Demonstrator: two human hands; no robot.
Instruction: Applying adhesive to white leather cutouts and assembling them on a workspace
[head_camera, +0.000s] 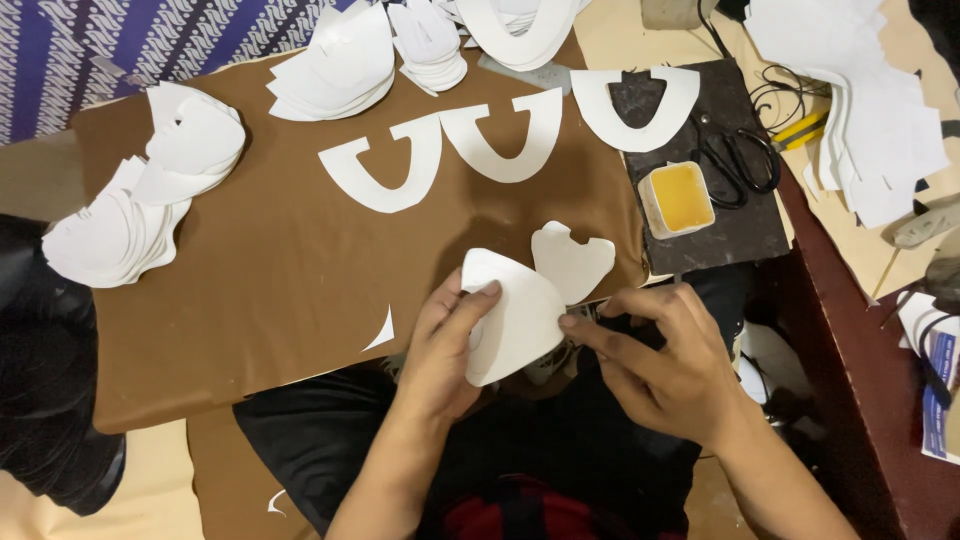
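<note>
My left hand (445, 345) holds a white curved cut-out piece (515, 315) over my lap, with thumb and fingers on its left edge. My right hand (665, 360) pinches the same piece at its right edge with the forefinger. A second white shaped piece (575, 260) lies just behind it on the brown board (250, 280). Three white U-shaped pieces (385, 165) (510, 130) (640, 105) lie in a row farther back.
Stacks of white cut pieces (115, 235) (335, 65) sit at the board's left and back. A small tub of yellow glue (677, 197) and black scissors (735, 160) rest on a dark slab at right. More white sheets (880, 110) lie at far right.
</note>
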